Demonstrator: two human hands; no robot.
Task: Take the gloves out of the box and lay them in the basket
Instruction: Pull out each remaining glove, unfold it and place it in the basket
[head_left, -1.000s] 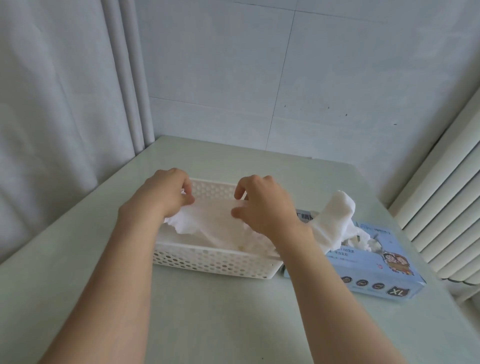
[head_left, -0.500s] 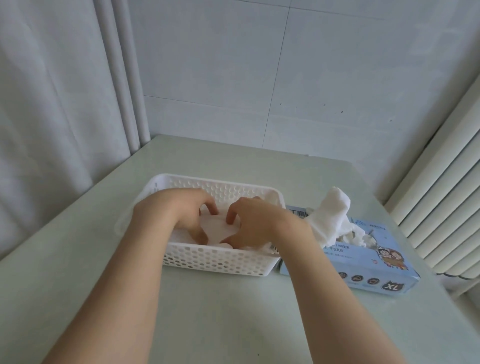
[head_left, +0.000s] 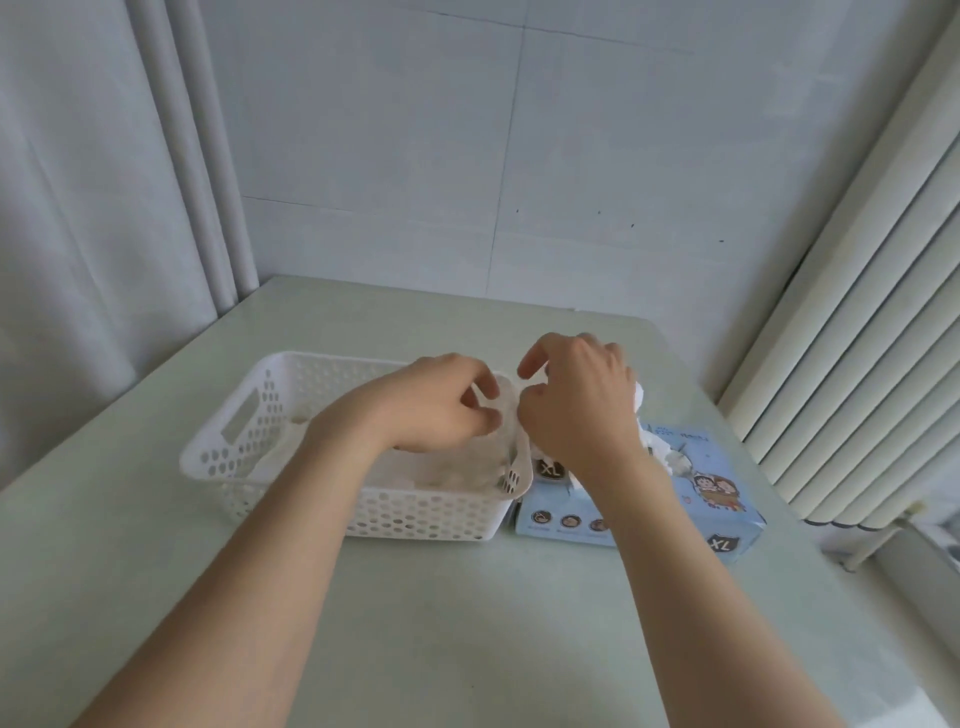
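A pale green table (head_left: 467, 623) carries a white perforated basket (head_left: 218, 447) on the left, with a blue box (head_left: 717, 499) touching its right end. Over that end of the basket, the left hand (head_left: 436, 410) and right hand (head_left: 576, 405) are close together, fingers curled, each pinching a thin whitish glove (head_left: 506, 415). More gloves (head_left: 441, 473) lie in the basket. Others (head_left: 660, 452) poke out of the box.

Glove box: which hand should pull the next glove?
Right. Both pinch a glove, but the right hand is nearest the glove box and its protruding glove; the left hand is over the basket.
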